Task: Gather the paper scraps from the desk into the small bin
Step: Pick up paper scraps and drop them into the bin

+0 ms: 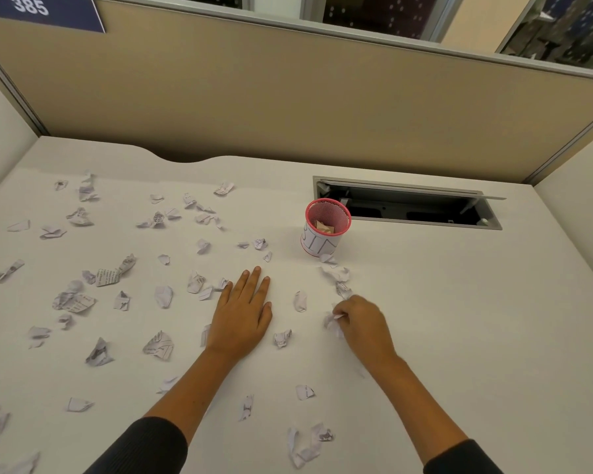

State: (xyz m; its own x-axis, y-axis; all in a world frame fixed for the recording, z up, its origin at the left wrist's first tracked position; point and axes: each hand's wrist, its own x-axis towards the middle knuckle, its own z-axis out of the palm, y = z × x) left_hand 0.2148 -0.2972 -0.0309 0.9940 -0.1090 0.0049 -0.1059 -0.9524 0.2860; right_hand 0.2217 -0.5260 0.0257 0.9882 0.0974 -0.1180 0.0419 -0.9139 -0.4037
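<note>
The right hand pinches crumpled white paper scraps just above the white tabletop; the left hand rests flat, fingers straight. Pick-up underway; next, carry them into the small pink mesh bin nearby.

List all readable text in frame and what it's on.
"385": white digits on the blue sign atop the partition, far left.
"BIN": handwritten on the white wrap round the pink mesh bin, partly turned away.
Print on the paper scraps: too small to read.
</note>
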